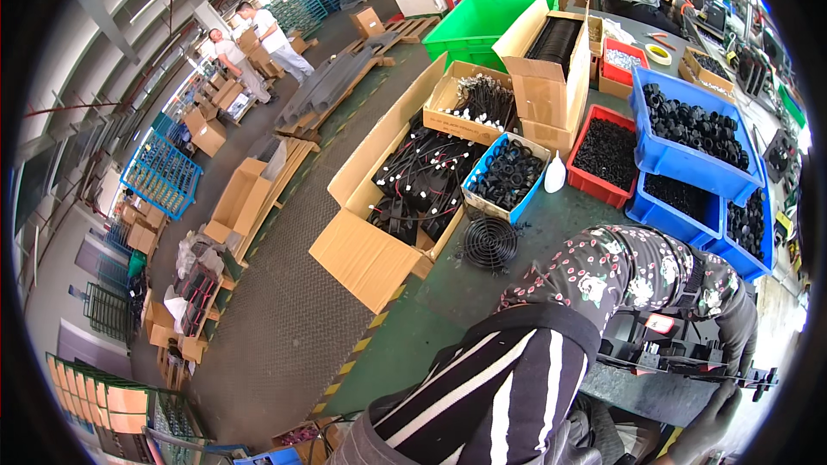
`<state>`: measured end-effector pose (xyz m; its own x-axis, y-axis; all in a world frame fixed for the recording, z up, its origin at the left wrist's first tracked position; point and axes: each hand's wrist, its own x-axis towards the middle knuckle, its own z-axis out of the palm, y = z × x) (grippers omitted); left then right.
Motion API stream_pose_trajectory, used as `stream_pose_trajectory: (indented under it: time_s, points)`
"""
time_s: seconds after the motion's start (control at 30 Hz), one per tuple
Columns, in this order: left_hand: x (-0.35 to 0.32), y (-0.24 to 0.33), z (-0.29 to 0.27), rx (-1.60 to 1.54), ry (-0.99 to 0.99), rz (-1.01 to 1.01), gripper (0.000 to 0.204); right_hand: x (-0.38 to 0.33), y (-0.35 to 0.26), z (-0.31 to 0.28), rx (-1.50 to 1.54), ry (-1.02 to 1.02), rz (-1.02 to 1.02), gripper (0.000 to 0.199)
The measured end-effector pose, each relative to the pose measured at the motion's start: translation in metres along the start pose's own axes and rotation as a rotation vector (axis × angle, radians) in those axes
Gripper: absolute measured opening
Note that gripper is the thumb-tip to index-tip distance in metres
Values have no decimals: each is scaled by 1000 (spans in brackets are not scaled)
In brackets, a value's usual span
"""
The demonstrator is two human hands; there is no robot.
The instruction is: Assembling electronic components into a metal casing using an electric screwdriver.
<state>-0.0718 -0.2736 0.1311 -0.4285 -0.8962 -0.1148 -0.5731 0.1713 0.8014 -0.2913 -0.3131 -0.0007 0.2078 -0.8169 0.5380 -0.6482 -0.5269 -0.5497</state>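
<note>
Left hand: hidden behind the floral sleeve (pixel 637 271), its state I cannot tell
Right hand (pixel 719 409): in a dark glove, closed on the black plastic frame (pixel 689 362)
Frame place: at the bench edge, low right
Handling: looks stiff and light, thin bars; better to hold at the outer rim
Count: one round fan grille (pixel 489 244), three blue bins (pixel 642 90), two red bins (pixel 586 181)

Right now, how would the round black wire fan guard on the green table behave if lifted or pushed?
The wire fan guard is thin open wire, so probably light. It lies flat, so a push would likely slide it, not roll it. Its rings look stiff, perhaps slightly springy.
</note>
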Motion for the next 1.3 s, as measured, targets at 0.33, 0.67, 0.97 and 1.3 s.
stream_pose_trajectory:
  time_s: [0.33,0.67,0.97,1.3]
  points:
    - [-11,-4,-2,-5,19,-2,38,-4,-41,-11,-127,-1,-27,45]
    - [-20,-7,-3,-12,38,5,39,1,-6,-5,49,-109,75,54]
    - [-24,-8,-1,-16,36,18,39,0,-3,-7,297,-218,347,53]
    - [-35,-16,2,-34,70,2,40,10,-34,-18,-243,-269,120,52]
